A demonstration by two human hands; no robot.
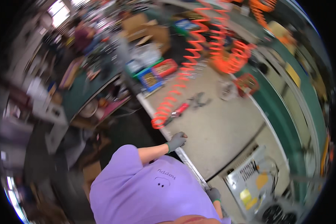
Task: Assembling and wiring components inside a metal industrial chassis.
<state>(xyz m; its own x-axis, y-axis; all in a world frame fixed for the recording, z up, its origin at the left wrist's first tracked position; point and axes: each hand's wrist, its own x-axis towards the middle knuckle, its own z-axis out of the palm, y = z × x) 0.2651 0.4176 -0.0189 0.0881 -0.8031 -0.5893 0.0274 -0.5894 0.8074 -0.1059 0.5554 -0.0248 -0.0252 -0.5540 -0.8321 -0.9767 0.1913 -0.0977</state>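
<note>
- Grey-gloved left hand (176,141) gripping metal bench edge (183,155), curled shut on it
- Right hand (213,194) resting on same edge, grip unclear
- Orange coiled hose (175,98), red tool (180,110) untouched, far

Both hands wear grey gloves: the left hand (176,141) and the right hand (213,194), whose cuff is edged green. The shirt (145,190) is lilac with small dark print. The counter (220,127) is pale beige. Far across it runs a bright orange coiled hose (198,56), beside a blue bin (150,79) and a red bin (165,67). On the right runs a dark green belt (280,115).
</note>
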